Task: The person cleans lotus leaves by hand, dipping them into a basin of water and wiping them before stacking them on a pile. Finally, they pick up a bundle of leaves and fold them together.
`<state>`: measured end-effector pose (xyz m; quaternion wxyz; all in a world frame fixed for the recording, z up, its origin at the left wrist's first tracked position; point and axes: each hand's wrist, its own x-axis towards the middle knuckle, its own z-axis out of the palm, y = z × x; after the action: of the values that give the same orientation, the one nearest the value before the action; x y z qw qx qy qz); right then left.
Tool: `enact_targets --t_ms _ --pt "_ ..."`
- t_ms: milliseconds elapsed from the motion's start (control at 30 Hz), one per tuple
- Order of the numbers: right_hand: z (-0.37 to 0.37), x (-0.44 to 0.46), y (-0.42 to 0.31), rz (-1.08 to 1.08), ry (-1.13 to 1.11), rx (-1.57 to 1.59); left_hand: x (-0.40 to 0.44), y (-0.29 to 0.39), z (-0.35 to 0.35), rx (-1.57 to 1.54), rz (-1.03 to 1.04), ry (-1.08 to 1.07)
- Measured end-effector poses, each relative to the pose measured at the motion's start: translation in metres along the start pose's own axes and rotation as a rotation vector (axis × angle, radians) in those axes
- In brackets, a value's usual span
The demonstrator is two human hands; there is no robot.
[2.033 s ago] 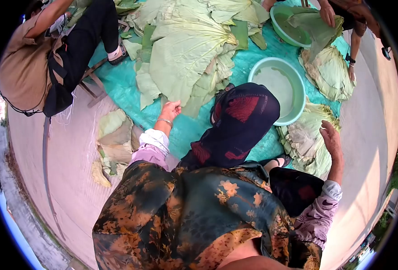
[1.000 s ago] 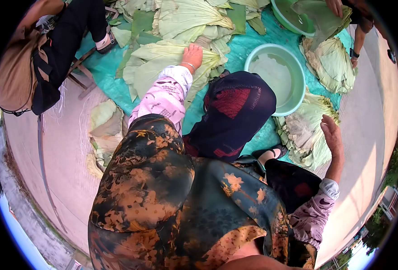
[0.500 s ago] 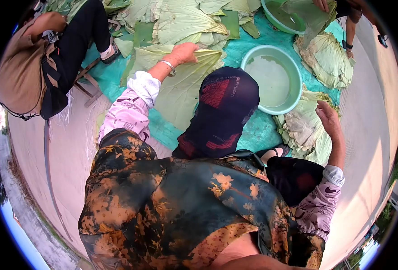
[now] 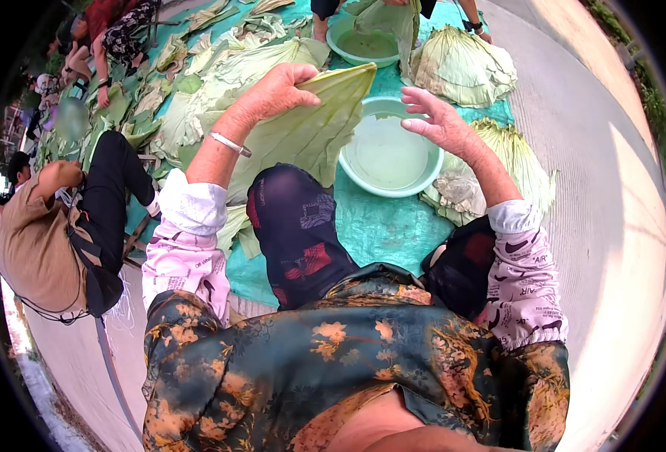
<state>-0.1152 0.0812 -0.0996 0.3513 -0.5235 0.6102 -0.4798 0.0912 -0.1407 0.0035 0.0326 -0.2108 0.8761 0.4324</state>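
My left hand grips the upper edge of a large pale green leaf, lifted above my covered knee. The leaf's folded tip points right, over the rim of a light green basin that holds clear water. My right hand is raised over the basin's right side, fingers apart, with nothing in it and not touching the leaf. Right of the basin lies a fanned stack of leaves, partly behind my right forearm.
A teal sheet lies under the leaves and basins. Beyond are a second basin, another leaf stack and a person handling a leaf. A seated person is at the left; other people are farther back.
My left hand has lifted the leaf off the pile and carried its tip toward the basin. My right hand has moved up and left over the basin. The view has shifted, showing more people at left.
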Motion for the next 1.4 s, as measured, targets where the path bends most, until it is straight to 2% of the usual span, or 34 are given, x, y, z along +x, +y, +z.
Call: enact_targets --t_ms 100,167,200,233,333,400,433,467,600,700,733,833,933,1067,1167,1233,1267,1300,1367,1400 --pt "-0.005 0.006 -0.001 -0.066 0.110 0.184 0.030 0.020 0.020 0.002 0.099 -0.052" --pt "-0.012 0.008 0.003 -0.117 0.080 0.339 0.039 0.035 0.039 -0.085 0.122 -0.088" --pt "-0.018 0.003 0.001 0.034 0.065 0.380 0.046 0.035 0.050 -0.108 0.146 -0.109" --pt "-0.021 0.000 0.005 0.045 0.070 0.439 0.052 0.030 0.063 -0.250 0.136 -0.135" --pt "-0.023 -0.006 0.023 0.121 0.096 0.353 0.062 0.025 0.095 -0.155 0.091 -0.102" --pt "-0.024 -0.006 0.032 0.088 0.095 0.226 0.072 -0.001 0.106 -0.175 0.130 -0.129" --pt "-0.023 -0.003 0.041 -0.017 0.163 0.075 0.073 -0.002 0.110 -0.272 0.149 -0.143" --pt "-0.023 -0.002 0.047 -0.130 0.209 -0.069 0.077 -0.009 0.109 -0.189 0.169 -0.152" --pt "-0.027 -0.006 0.046 -0.124 0.340 -0.203 0.090 -0.032 0.112 -0.179 0.165 -0.051" --pt "-0.027 -0.017 0.029 -0.092 0.378 -0.157 0.104 -0.055 0.106 0.239 0.183 0.047" --pt "-0.026 -0.016 0.030 -0.113 0.403 -0.247 0.093 -0.028 0.110 0.459 0.266 0.199" --pt "-0.020 -0.013 0.040 -0.131 0.402 -0.181 0.092 -0.022 0.119 0.648 0.349 0.384" --pt "-0.013 -0.005 0.068 -0.114 0.297 -0.172 0.099 -0.044 0.128 0.759 0.212 0.326" --pt "-0.013 -0.005 0.086 0.008 0.236 -0.218 0.105 -0.055 0.136 0.776 0.251 0.265" --pt "-0.009 -0.006 0.101 0.053 0.189 -0.198 0.096 -0.038 0.142 0.695 0.153 0.192" --pt "-0.017 -0.009 0.107 0.166 0.157 -0.346 0.093 -0.031 0.144 0.670 0.198 0.270" --pt "-0.018 -0.009 0.126 0.125 0.171 -0.249 0.094 -0.030 0.142 0.681 0.163 0.298" --pt "-0.024 -0.013 0.125 0.190 0.157 -0.230 0.092 -0.022 0.140 0.647 0.120 0.326" --pt "-0.028 -0.009 0.151 0.192 0.199 -0.327 0.092 -0.023 0.134 0.569 0.119 0.402" --pt "-0.031 -0.013 0.155 0.212 0.163 -0.266 0.087 -0.016 0.131 0.526 0.096 0.442"
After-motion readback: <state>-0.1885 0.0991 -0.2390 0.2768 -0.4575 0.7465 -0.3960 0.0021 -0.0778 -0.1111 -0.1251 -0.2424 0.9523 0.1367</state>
